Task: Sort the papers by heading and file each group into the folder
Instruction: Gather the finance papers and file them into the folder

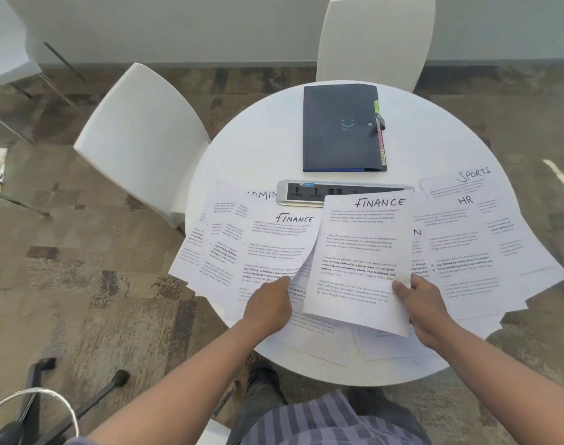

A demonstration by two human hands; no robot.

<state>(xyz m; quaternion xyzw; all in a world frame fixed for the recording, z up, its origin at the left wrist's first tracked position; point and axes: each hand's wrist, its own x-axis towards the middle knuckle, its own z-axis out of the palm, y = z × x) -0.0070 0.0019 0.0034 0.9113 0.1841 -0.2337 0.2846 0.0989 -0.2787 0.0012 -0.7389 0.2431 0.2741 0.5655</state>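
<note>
A sheet headed FINANCE [364,252] is lifted above the round white table [264,149]; my right hand [425,303] pinches its lower right edge. My left hand [271,303] pinches the lower right corner of a second FINANCE sheet [280,248], which curls up. More sheets lie spread out: one headed ADMIN [226,213] at the left, HR [467,226] and SPORTS [457,184] at the right. A closed dark folder [341,126] with coloured tabs lies at the table's far side.
A grey socket strip [306,192] sits in the table's middle, partly under the papers. Two white chairs stand at the far left [139,139] and behind the table [377,36]. A black chair base [49,399] is at the lower left on the carpet.
</note>
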